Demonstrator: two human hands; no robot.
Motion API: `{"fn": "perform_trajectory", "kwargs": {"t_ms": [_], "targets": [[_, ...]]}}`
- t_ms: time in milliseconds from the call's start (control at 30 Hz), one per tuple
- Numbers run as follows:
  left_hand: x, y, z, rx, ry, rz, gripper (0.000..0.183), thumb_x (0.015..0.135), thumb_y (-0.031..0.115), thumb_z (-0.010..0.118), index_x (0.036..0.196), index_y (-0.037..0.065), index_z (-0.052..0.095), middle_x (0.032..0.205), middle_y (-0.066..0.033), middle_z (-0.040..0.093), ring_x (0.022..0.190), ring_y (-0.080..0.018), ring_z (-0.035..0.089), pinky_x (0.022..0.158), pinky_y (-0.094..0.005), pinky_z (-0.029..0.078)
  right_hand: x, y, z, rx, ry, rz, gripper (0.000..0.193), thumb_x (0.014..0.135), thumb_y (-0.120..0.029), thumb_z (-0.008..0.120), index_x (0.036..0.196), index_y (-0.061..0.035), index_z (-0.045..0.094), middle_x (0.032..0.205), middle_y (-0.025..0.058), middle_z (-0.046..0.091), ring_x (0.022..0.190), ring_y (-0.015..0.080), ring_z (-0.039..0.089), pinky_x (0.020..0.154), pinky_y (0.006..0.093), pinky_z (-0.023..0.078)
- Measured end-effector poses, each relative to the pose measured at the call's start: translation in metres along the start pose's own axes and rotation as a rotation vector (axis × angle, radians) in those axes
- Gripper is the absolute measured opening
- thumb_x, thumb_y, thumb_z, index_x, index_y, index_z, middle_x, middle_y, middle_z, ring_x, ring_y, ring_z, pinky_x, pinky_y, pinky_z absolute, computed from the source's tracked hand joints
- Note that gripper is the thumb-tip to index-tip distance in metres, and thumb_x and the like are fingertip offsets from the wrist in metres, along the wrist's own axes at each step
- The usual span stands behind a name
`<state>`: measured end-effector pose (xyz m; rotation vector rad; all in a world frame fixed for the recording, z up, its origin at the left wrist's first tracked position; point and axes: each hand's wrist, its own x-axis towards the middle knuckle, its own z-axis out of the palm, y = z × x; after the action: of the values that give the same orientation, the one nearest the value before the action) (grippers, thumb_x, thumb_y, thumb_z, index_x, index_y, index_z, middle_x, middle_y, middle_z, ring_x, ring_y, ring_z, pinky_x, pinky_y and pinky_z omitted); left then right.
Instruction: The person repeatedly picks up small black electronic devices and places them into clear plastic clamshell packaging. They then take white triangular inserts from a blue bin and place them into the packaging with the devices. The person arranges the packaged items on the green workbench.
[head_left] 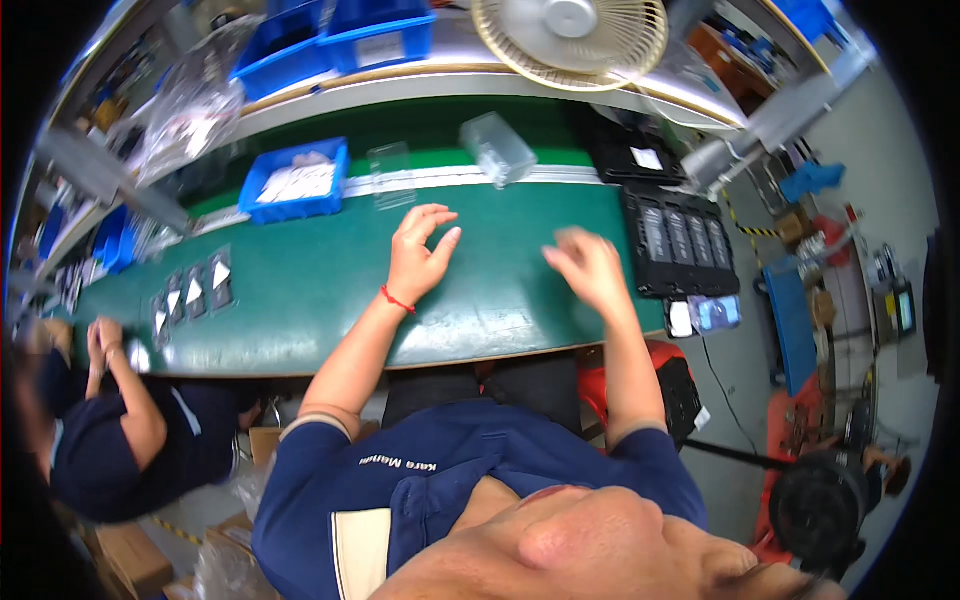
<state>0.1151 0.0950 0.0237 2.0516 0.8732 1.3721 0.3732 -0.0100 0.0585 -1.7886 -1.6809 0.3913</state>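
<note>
My left hand (420, 250), with a red string bracelet at the wrist, is raised over the green work table (500, 270). Its thumb and fingers are apart and nothing is between them. To the right, my right hand (592, 268) also hovers above the table, slightly blurred, fingers bent and thumb apart, with no object visible in it. Nearest to the right hand is a black tray (648, 278) holding several dark flat packs (678, 238). Beyond my hands, a clear plastic box (498, 150) and a thin clear plastic tray (391, 175) lie near the back of the table.
At the back left stands a blue bin (295, 208) with white pieces in it. Several dark packs with white labels (195, 292) lie farther left, near another person's hands (104, 338). A shelf overhead carries blue bins (375, 42) and a fan (570, 35). Small packets (712, 314) lie at the right corner.
</note>
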Motion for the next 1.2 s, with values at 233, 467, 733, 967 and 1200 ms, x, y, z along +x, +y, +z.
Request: {"fn": "perform_trajectory", "kwargs": {"t_ms": [233,467,733,967,1200], "targets": [[-0.022,-0.019,0.004,0.11,-0.069,0.008,0.015,0.08,0.009,0.069,0.093,0.002,0.068,0.1,-0.0155,0.066,0.093,-0.0311,0.063,0.082,-0.037,0.051,0.182,-0.029,0.085,-0.379,0.046,0.187,0.108,0.061,-0.056,0.081,0.143,-0.0018,0.035,0.13,0.0241,0.051,0.122,0.0376,0.049,0.099,0.0467,0.043],[-0.014,-0.017,-0.005,0.069,-0.05,-0.125,0.011,0.083,0.007,0.068,0.092,0.001,0.068,0.098,-0.0139,0.066,0.089,-0.0277,0.065,0.077,-0.0348,0.052,0.202,-0.001,0.061,-0.569,-0.39,-0.182,0.089,0.065,-0.03,0.081,0.144,-0.0371,0.038,0.145,0.0159,0.039,0.133,0.0404,0.035,0.11,0.0585,0.023],[-0.015,-0.015,-0.005,0.053,-0.068,-0.134,0.009,0.084,0.007,0.068,0.09,0.001,0.069,0.096,-0.0133,0.067,0.085,-0.0245,0.065,0.074,-0.0325,0.052,0.21,0.008,0.069,-0.228,-0.121,0.09,0.048,0.082,-0.038,0.064,0.124,-0.014,0.063,0.125,0.019,0.058,0.116,0.0336,0.057,0.096,0.0422,0.048],[-0.014,-0.014,-0.008,0.015,-0.016,-0.153,0.006,0.082,0.004,0.068,0.086,0.0,0.07,0.089,-0.0125,0.068,0.075,-0.022,0.065,0.067,-0.0305,0.052,0.22,-0.014,0.076,-0.516,-0.274,0.156,0.057,0.068,-0.037,0.072,0.115,-0.0043,0.066,0.129,0.0207,0.056,0.117,0.0371,0.056,0.095,0.0436,0.049],[-0.014,-0.019,-0.011,-0.01,-0.014,-0.217,0.007,0.083,0.006,0.067,0.086,0.0,0.07,0.087,-0.0127,0.067,0.074,-0.023,0.065,0.067,-0.0308,0.052,0.214,-0.008,0.056,-0.268,-0.125,0.056,0.073,0.057,-0.03,0.076,0.124,-0.005,0.06,0.119,0.022,0.058,0.114,0.0349,0.057,0.094,0.0406,0.049]]}}
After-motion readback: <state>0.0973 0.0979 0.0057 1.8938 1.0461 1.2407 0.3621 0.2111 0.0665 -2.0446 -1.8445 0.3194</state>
